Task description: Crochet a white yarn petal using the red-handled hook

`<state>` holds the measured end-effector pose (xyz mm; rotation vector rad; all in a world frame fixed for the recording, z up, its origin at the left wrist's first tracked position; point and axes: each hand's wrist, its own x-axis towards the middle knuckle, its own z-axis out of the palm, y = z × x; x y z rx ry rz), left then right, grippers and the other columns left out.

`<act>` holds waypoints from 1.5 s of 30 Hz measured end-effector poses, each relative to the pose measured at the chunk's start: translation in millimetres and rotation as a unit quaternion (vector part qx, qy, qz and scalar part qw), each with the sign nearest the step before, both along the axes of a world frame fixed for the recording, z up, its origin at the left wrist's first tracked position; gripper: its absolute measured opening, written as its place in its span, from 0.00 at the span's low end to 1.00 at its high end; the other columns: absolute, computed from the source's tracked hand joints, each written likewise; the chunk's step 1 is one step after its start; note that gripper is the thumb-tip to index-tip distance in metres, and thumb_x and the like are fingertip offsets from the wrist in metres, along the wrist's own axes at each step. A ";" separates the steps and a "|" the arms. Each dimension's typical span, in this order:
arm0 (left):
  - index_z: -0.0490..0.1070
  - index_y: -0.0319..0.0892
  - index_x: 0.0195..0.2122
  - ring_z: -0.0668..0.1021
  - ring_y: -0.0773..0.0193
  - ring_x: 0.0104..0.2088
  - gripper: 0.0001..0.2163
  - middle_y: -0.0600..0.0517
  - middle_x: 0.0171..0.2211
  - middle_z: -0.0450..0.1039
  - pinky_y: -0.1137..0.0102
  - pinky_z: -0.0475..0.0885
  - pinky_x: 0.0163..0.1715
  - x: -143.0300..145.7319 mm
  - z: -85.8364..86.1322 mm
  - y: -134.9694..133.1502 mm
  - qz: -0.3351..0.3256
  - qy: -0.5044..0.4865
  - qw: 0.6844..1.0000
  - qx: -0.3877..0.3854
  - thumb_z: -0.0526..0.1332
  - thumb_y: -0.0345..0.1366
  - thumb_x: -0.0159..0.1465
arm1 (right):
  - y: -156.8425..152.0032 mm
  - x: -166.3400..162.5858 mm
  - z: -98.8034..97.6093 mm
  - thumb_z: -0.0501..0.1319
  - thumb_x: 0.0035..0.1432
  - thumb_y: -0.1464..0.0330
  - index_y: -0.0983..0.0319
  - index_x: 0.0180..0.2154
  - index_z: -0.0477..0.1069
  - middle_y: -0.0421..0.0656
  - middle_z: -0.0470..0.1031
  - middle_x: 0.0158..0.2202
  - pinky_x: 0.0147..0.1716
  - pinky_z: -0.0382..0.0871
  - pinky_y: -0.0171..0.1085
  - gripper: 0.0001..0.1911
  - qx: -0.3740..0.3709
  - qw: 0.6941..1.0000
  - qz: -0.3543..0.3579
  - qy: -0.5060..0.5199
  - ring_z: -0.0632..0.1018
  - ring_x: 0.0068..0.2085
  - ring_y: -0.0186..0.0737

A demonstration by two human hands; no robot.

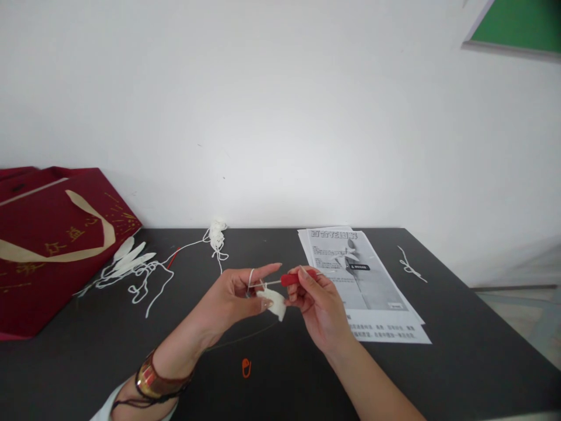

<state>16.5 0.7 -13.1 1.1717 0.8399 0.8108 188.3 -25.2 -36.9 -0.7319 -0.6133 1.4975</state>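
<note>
Between the thumb and fingers of my left hand (239, 295) is a small white crochet piece (274, 305). A strand of white yarn loops round my raised left index finger. My right hand (318, 298) grips the red handle of a crochet hook (293, 279), whose thin metal shaft points left to the top edge of the piece. The hook's tip is too small to make out against the yarn and fingers. Below my hands, an orange stitch marker (246, 368) lies on the black table.
Finished-looking white crocheted strips (129, 257) with loose yarn tails lie by a dark red bag (52, 251) at left. A yarn bundle (217, 234) sits near the wall. Printed sheets (372, 280) lie at right, with a short yarn piece (411, 268) beyond them.
</note>
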 end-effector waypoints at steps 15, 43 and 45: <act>0.78 0.46 0.48 0.71 0.67 0.27 0.22 0.57 0.24 0.69 0.70 0.65 0.33 -2.3 -1.4 -1.7 -0.021 -0.008 1.000 -0.021 0.71 0.29 0.50 | 2.2 4.6 1.7 0.68 0.53 0.60 0.62 0.29 0.74 0.36 0.71 0.20 0.23 0.76 0.30 0.12 0.012 1.000 0.003 -0.007 0.70 0.22 0.30; 0.72 0.42 0.21 0.77 0.52 0.46 0.06 0.48 0.38 0.82 0.64 0.64 0.41 -1.9 6.2 -2.8 -0.007 0.109 0.992 0.065 0.65 0.28 0.52 | -12.7 24.3 2.6 0.58 0.63 0.68 0.58 0.35 0.74 0.40 0.72 0.28 0.29 0.66 0.38 0.06 0.291 0.903 -0.101 -0.300 0.73 0.28 0.36; 0.72 0.42 0.21 0.78 0.52 0.42 0.05 0.47 0.40 0.81 0.64 0.65 0.39 -0.9 6.0 -2.5 0.003 0.138 0.988 0.073 0.65 0.29 0.52 | -15.1 24.8 3.8 0.57 0.63 0.70 0.58 0.37 0.74 0.40 0.72 0.29 0.32 0.69 0.40 0.06 0.316 0.878 -0.104 -0.345 0.73 0.30 0.38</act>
